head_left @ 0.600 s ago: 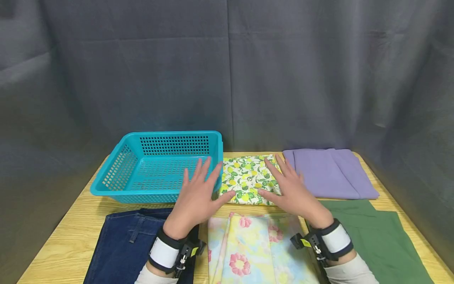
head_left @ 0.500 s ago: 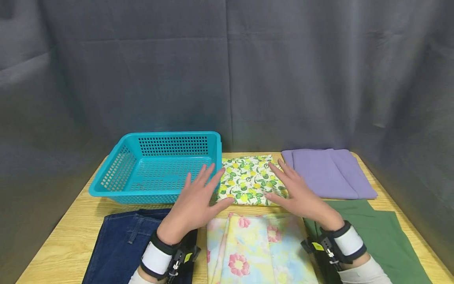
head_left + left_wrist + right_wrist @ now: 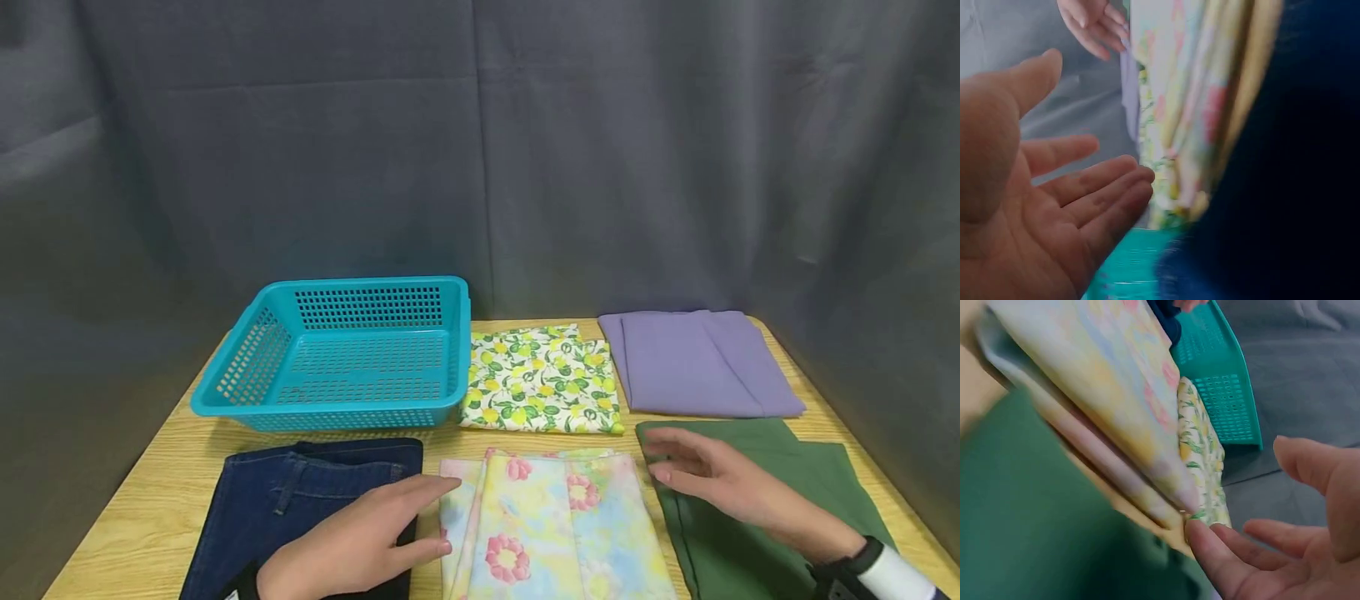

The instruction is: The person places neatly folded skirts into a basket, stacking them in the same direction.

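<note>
My left hand (image 3: 367, 533) hovers over the folded dark blue jeans (image 3: 262, 517), its fingers stretched toward the pastel floral cloth (image 3: 532, 525) and holding nothing. Above the left edge of the folded green cloth (image 3: 780, 483) is my right hand (image 3: 720, 479), fingers loosely bent and nothing in them. Its palm faces left, toward the pastel cloth lying between both hands. Both wrist views show relaxed, spread fingers, on the left hand (image 3: 1054, 194) and on the right hand (image 3: 1279, 544).
A turquoise plastic basket (image 3: 225, 408) with nothing in it stands at the back left of the wooden table (image 3: 112, 533). Beside it lies a folded lemon-print cloth (image 3: 540, 383). A folded purple cloth (image 3: 697, 367) is at the back right. Grey curtain (image 3: 480, 167) encloses the table.
Both hands have drawn back from over the lemon-print cloth and moved apart, the left toward the jeans, the right toward the green cloth. The cloths and basket stay in place.
</note>
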The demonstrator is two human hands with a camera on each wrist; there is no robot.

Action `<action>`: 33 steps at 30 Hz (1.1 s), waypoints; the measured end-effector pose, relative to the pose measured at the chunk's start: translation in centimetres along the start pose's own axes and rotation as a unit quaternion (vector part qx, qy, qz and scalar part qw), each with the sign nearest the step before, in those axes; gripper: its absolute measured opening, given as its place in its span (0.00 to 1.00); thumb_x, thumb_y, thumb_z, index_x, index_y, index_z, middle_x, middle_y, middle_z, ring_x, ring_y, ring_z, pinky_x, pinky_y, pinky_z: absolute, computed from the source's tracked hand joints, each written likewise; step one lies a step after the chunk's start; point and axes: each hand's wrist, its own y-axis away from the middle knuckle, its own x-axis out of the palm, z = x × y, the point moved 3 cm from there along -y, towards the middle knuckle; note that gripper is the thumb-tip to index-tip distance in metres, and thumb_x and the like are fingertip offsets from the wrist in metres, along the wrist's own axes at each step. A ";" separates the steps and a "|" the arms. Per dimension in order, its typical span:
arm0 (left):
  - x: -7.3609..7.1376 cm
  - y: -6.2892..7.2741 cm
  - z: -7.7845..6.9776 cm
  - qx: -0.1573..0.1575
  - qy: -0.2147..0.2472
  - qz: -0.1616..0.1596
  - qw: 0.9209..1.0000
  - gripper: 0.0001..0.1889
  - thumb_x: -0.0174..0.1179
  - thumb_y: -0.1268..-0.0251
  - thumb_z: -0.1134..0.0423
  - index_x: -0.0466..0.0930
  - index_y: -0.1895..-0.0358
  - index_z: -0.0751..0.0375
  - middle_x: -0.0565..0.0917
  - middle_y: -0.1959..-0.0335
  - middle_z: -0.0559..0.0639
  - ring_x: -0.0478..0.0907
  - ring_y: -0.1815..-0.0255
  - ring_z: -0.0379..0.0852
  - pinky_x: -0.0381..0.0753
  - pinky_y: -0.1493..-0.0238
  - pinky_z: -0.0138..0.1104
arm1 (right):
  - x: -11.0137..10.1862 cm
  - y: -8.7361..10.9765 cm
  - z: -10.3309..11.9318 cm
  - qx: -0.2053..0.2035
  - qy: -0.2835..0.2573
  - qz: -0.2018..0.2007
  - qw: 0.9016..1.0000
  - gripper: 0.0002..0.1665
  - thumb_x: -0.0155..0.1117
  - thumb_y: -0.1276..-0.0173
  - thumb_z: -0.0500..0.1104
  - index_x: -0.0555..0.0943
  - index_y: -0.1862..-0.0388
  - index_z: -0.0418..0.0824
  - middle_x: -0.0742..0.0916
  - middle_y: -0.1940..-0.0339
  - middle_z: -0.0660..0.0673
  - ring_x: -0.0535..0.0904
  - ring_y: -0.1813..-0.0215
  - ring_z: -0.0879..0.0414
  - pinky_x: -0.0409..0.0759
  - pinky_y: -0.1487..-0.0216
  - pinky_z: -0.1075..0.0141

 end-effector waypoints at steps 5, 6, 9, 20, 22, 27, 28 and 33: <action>1.9 0.1 3.9 -0.022 0.215 0.053 0.975 0.35 0.53 0.26 0.44 0.59 0.24 0.58 0.77 0.34 0.53 0.81 0.41 0.41 0.83 0.46 0.33 | -0.2 1.4 -2.1 0.058 -0.136 0.056 0.987 0.39 0.43 0.18 0.47 0.46 0.23 0.22 0.68 0.26 0.26 0.79 0.35 0.50 0.82 0.39 0.58; 2.2 0.1 4.5 -0.027 0.256 0.067 0.964 0.35 0.53 0.26 0.46 0.58 0.24 0.61 0.77 0.33 0.55 0.80 0.41 0.40 0.83 0.46 0.33 | -0.2 1.6 -2.4 0.070 -0.157 0.063 0.983 0.39 0.43 0.18 0.48 0.46 0.24 0.21 0.70 0.27 0.28 0.79 0.35 0.50 0.81 0.38 0.57; 2.7 0.2 5.1 -0.049 0.329 0.095 0.938 0.37 0.49 0.23 0.47 0.55 0.25 0.74 0.73 0.31 0.64 0.77 0.34 0.50 0.82 0.40 0.38 | -0.2 2.1 -3.0 0.085 -0.219 0.094 0.968 0.38 0.40 0.17 0.47 0.45 0.25 0.19 0.74 0.29 0.32 0.80 0.35 0.51 0.81 0.37 0.57; 1.9 0.5 4.0 -0.155 0.465 0.074 0.869 0.30 0.50 0.23 0.54 0.66 0.33 0.80 0.78 0.39 0.70 0.78 0.36 0.61 0.82 0.40 0.46 | 0.7 3.0 -3.6 0.071 -0.360 0.179 0.913 0.27 0.34 0.16 0.42 0.64 0.28 0.27 0.81 0.35 0.43 0.79 0.35 0.52 0.76 0.32 0.57; 1.9 0.2 4.2 -0.154 0.476 0.086 0.862 0.31 0.50 0.23 0.52 0.66 0.33 0.79 0.80 0.40 0.68 0.79 0.37 0.59 0.82 0.41 0.46 | 0.9 2.9 -3.6 0.077 -0.359 0.171 0.914 0.27 0.35 0.16 0.42 0.66 0.29 0.27 0.82 0.35 0.43 0.80 0.35 0.52 0.76 0.32 0.57; 2.5 -0.7 4.3 -0.157 0.488 0.096 0.853 0.30 0.52 0.25 0.49 0.71 0.37 0.75 0.85 0.48 0.58 0.83 0.43 0.53 0.85 0.46 0.43 | 1.5 2.6 -3.7 0.106 -0.325 0.137 0.929 0.26 0.42 0.18 0.43 0.68 0.31 0.27 0.83 0.37 0.43 0.81 0.38 0.53 0.78 0.33 0.55; 2.6 -0.9 4.1 -0.159 0.490 0.097 0.852 0.29 0.52 0.25 0.49 0.72 0.38 0.74 0.84 0.49 0.56 0.83 0.44 0.52 0.86 0.47 0.43 | 1.6 2.4 -3.6 0.113 -0.317 0.131 0.933 0.26 0.43 0.18 0.43 0.69 0.32 0.27 0.83 0.37 0.43 0.81 0.38 0.53 0.78 0.34 0.55; 3.6 -2.1 3.0 -0.147 0.503 0.121 0.843 0.26 0.52 0.25 0.51 0.73 0.39 0.72 0.85 0.49 0.60 0.84 0.45 0.53 0.86 0.46 0.45 | 2.5 1.8 -3.6 0.138 -0.285 0.105 0.943 0.26 0.47 0.20 0.45 0.72 0.34 0.29 0.85 0.40 0.44 0.82 0.40 0.53 0.80 0.36 0.54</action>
